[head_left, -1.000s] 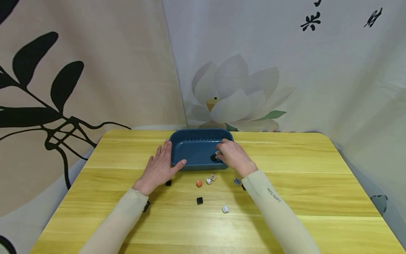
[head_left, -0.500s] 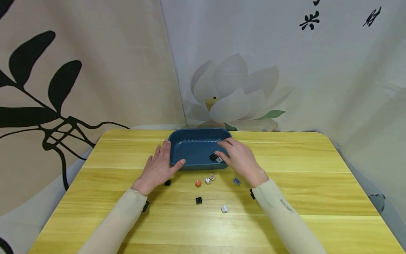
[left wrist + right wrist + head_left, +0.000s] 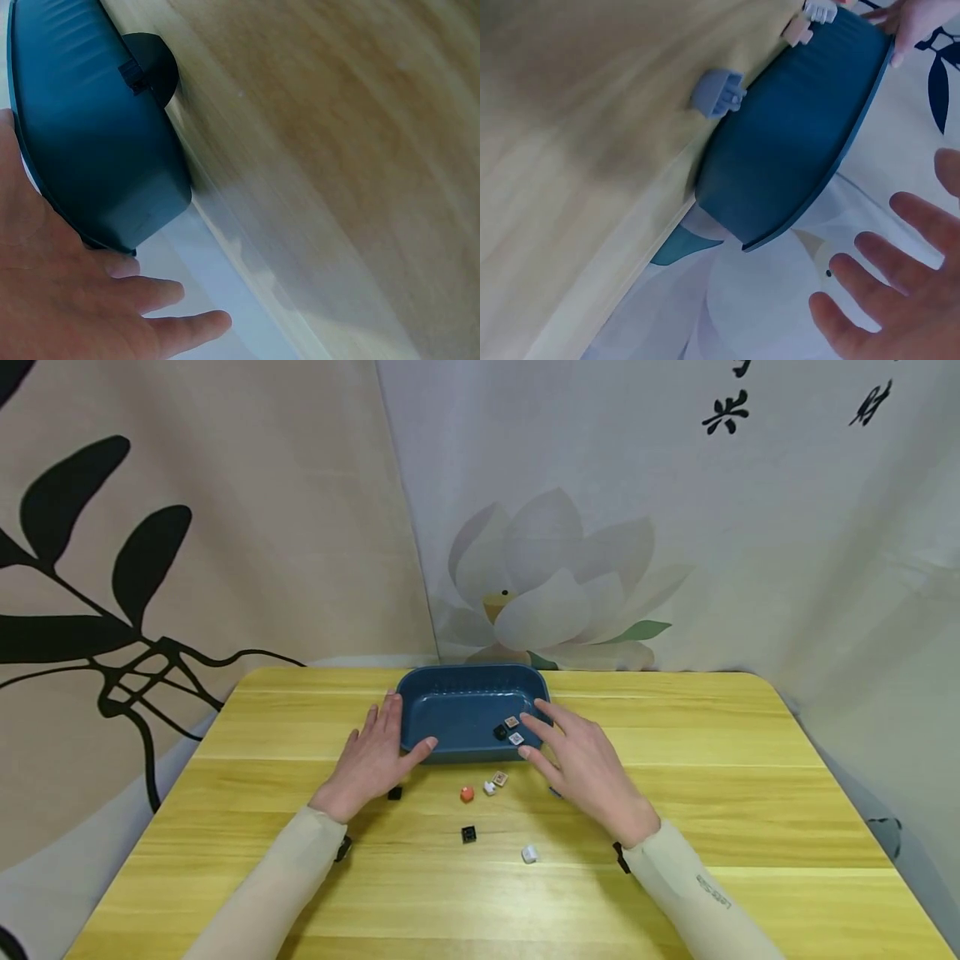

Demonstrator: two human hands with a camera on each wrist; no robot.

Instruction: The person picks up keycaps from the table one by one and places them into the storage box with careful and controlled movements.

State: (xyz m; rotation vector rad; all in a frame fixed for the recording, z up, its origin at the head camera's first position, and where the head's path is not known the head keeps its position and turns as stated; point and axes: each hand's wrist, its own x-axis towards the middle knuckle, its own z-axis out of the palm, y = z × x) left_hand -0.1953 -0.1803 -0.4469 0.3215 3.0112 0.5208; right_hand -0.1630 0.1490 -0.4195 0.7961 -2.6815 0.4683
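Inside the blue tray [image 3: 442, 714], near its right end, lie a black keycap [image 3: 500, 732], a beige keycap [image 3: 512, 722] and a white keycap [image 3: 517, 738]. My left hand [image 3: 367, 768] rests against the tray's left side, fingers straight and thumb over the front rim. Spread and holding nothing, my right hand [image 3: 588, 768] is at the tray's front right corner. Below it a grey-blue keycap [image 3: 718, 94] sits on the table, mostly hidden in the head view. In front of the tray are an orange keycap [image 3: 467, 794], a small white keycap [image 3: 489, 788] and another beige keycap [image 3: 500, 778].
Closer to me on the wooden table [image 3: 750, 793] lie a second black keycap [image 3: 468, 834] and a larger white keycap [image 3: 529, 854]. One more black keycap [image 3: 395, 793] is beside my left hand. A printed cloth [image 3: 570, 443] hangs behind the table's far edge.
My right hand has let go of the white keycap in the tray, spread its fingers and drawn back toward the right. The left hand keeps its place at the tray.
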